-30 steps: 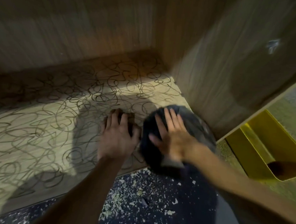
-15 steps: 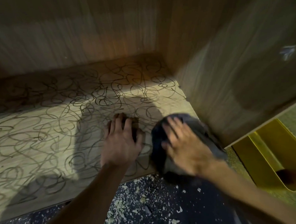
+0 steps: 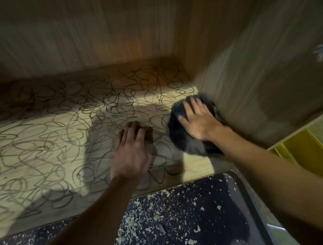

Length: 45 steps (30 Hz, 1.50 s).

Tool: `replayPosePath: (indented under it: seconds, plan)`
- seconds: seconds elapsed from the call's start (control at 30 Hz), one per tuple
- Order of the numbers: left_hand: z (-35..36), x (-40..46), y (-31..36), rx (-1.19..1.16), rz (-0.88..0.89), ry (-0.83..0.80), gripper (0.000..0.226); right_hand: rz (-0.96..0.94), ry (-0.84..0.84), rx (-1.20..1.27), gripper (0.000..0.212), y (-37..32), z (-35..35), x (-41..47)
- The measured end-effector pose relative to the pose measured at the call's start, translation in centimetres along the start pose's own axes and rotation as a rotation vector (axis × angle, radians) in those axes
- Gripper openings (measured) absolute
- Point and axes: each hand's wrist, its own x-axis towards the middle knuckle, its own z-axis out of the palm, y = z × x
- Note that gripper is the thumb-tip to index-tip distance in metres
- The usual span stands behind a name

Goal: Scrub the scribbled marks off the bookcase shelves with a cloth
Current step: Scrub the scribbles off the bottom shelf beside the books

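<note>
Fingers of your right hand (image 3: pixel 199 120) are lying spread and fairly straight on top of the dark cloth (image 3: pixel 182 139), pressing it flat onto the shelf (image 3: pixel 46 136) rather than pinching it. The cloth is bunching out around your palm, mostly toward your wrist and to the thumb side, and its far edge is sitting just beside the side panel (image 3: pixel 250 79) of the bookcase. Your left hand (image 3: pixel 132 152) is resting palm down on the shelf just beside the cloth, fingers extended and holding nothing. Scribbled marks (image 3: pixel 75 110) are covering the shelf under and beyond your left hand, running off toward the back panel (image 3: pixel 87 31). Nearer you than both wrists, a speckled dark floor (image 3: pixel 171 223) is showing, and a yellow bin (image 3: pixel 306 153) is sitting outside your right forearm.
</note>
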Motion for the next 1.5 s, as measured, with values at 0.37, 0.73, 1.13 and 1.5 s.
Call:
replayPosePath:
  seconds: [0.37, 0.73, 1.13, 1.5]
  plan:
    - [-0.2, 0.1, 0.2, -0.061, -0.03, -0.016, 0.057, -0.008, 0.027, -0.005, 0.077, 0.9, 1.1, -2.8]
    - [0.6, 0.1, -0.2, -0.009, -0.041, 0.09, 0.047, 0.021, 0.039, -0.047, 0.091, 1.3, 4.2, -7.9]
    - [1.5, 0.5, 0.0, -0.039, -0.024, 0.21, 0.038, -0.103, 0.171, 0.026, 0.082, -1.0, 3.8, -9.0]
    - [1.7, 0.6, -0.3, -0.055, -0.003, 0.246, 0.029, 0.098, 0.009, -0.074, 0.07, -1.5, -1.6, 10.3]
